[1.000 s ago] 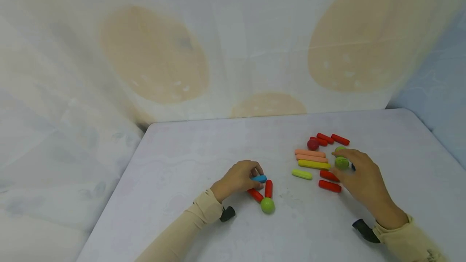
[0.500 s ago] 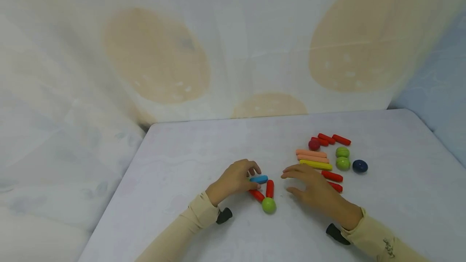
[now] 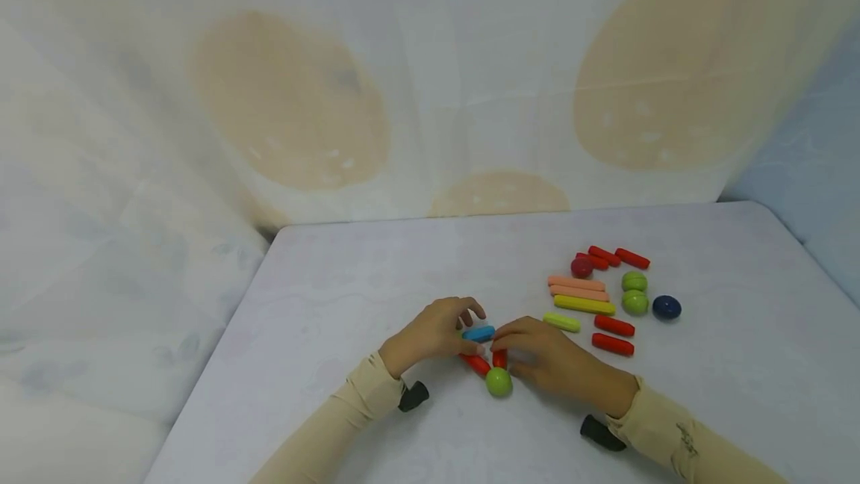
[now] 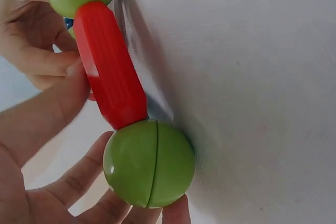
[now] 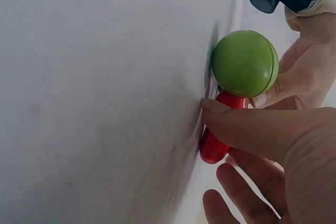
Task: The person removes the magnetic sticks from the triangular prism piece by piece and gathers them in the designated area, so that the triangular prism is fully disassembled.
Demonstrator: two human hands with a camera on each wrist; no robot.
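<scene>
Assembly step, mid-table: L hand [image 3: 433, 331] pinches blue rod [image 3: 478, 333], R hand [image 3: 547, 363] fingers closed on upright red rod [image 3: 499, 358] joined w/ slanted red rod [image 3: 475, 363] at green ball [image 3: 499, 382]; next prob. needs blue rod seated across rod tops, aligned.

My hands crowd the small red-stick-and-green-ball figure [image 3: 493, 368]; right of it a loose cluster of coloured plastic sticks and balls [image 3: 605, 293] blocks passage, while the pale tabletop [image 3: 349, 275] leftward and behind is free.
</scene>
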